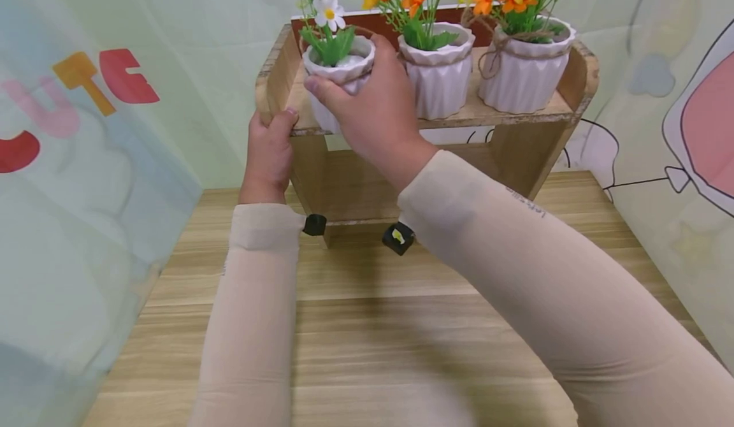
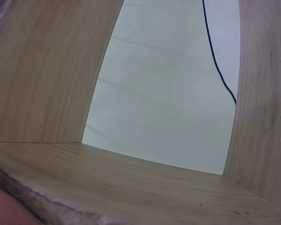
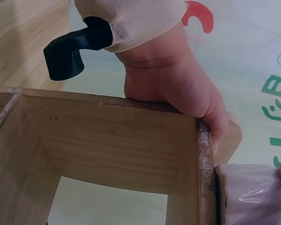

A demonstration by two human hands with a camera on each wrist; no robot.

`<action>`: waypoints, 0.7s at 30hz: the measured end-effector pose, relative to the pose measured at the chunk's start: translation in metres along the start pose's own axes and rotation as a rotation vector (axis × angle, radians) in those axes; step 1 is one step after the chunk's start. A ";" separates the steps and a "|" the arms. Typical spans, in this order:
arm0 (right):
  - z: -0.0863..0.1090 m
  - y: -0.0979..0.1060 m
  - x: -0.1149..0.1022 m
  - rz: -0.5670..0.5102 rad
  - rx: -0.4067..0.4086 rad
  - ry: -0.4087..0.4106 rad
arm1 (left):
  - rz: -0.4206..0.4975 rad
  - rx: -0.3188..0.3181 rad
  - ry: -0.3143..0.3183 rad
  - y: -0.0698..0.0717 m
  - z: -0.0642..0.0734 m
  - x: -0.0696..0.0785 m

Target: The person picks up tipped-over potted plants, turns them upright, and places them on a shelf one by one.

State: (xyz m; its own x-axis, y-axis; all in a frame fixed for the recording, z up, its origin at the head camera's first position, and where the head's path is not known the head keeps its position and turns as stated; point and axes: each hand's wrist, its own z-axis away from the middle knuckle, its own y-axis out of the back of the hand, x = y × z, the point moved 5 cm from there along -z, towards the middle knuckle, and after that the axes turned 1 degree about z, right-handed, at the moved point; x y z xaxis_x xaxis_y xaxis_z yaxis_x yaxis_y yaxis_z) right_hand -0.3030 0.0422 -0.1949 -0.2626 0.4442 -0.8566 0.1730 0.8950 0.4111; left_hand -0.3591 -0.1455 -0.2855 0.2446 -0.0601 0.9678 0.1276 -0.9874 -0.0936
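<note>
My right hand point(image 1: 385, 111) grips a white fluted flowerpot point(image 1: 322, 109) of white daisies, thumb across its front and fingers around its far side. The pot is at the left end of the top board of a small wooden shelf point(image 1: 507, 120). With my left hand point(image 1: 269, 153) I hold the shelf's left side, thumb over the top board's front corner. The right wrist view shows that left hand point(image 3: 178, 86) against the side panel and the pot point(image 3: 250, 194) at the board. Inside the shelf, the left wrist view shows bare wooden panels point(image 2: 42, 70).
Two more white pots, the middle one point(image 1: 438, 86) and the right one point(image 1: 524, 76), hold orange and yellow flowers along the top board. The shelf stands on a wood-grain table point(image 1: 367, 350). Printed curtains point(image 1: 115, 191) hang around it.
</note>
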 end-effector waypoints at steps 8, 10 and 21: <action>-0.005 -0.005 0.003 0.034 -0.016 -0.044 | -0.016 0.017 0.004 0.002 -0.001 -0.001; -0.007 -0.006 0.003 0.045 -0.019 -0.052 | -0.013 0.020 0.001 0.002 -0.001 -0.001; -0.014 -0.008 0.003 0.035 0.002 -0.031 | 0.008 0.014 -0.011 0.001 -0.002 -0.001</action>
State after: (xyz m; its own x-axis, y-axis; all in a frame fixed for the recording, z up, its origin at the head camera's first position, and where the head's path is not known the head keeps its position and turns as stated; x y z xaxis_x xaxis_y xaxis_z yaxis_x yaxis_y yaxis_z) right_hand -0.3180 0.0374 -0.1965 -0.2264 0.4735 -0.8512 0.1830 0.8790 0.4403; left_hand -0.3611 -0.1464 -0.2861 0.2562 -0.0659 0.9644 0.1393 -0.9847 -0.1043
